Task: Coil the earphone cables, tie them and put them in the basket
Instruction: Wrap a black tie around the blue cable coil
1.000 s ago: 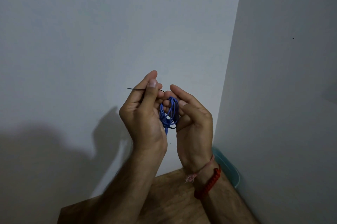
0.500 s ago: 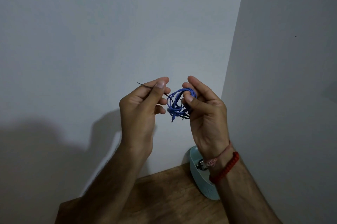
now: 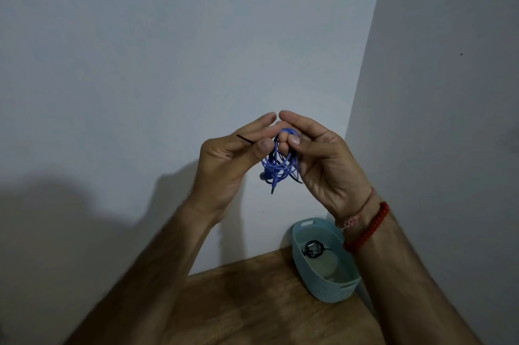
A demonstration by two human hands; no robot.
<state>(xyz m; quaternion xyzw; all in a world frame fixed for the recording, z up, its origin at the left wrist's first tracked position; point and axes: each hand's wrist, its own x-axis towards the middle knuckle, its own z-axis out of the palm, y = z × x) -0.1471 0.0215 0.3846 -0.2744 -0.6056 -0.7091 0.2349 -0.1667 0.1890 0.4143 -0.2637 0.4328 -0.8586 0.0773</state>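
Note:
A coiled blue earphone cable (image 3: 276,166) hangs between my raised hands, its plug dangling below. My right hand (image 3: 320,159) pinches the top of the coil between thumb and fingers. My left hand (image 3: 233,159) pinches a thin black tie (image 3: 244,139) whose free end sticks out to the left; its other end runs to the coil. The fingertips of both hands meet above the coil. Below my right wrist a light blue basket (image 3: 331,290) stands on the table, with a tied black earphone coil (image 3: 314,249) inside.
A wooden table (image 3: 252,302) fills the bottom of the view in a corner between two pale walls. The basket stands against the right wall. A red bead bracelet and a pink thread circle my right wrist.
My hands have come together again after parting, fingertips now touching over the coil. The view has tilted down, so the basket and more of the table show.

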